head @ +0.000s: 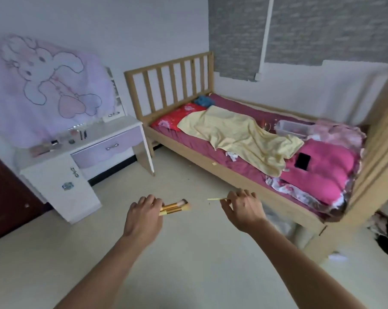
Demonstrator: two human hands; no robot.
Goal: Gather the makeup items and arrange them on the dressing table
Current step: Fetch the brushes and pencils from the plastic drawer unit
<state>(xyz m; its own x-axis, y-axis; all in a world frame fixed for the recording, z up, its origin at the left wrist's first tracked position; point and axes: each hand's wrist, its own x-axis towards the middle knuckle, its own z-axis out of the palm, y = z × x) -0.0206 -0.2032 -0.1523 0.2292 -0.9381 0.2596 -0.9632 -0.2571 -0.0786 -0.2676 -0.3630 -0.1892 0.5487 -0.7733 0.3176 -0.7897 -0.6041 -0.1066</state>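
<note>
Both forearms reach out low in front of me over the pale floor. On my left hand I see the fingers curled round two makeup brushes with gold handles, their pale bristle heads pointing right, towards the other hand. My right hand pinches a thin yellowish stick between thumb and fingertips; its free end points left, and I cannot tell what kind of tool it is. The two hands are near each other but apart. Off to the left stands the dressing table, white with lilac drawer fronts, well apart from the hands; several small makeup items lie along its top, too blurred for me to name. A lilac cloth printed with a rabbit hangs over the part above the tabletop. To the right is a wooden bed with a yellow blanket, a red pillow by the headboard, a clear plastic box and a pink cushion with a black phone lying on it.
</note>
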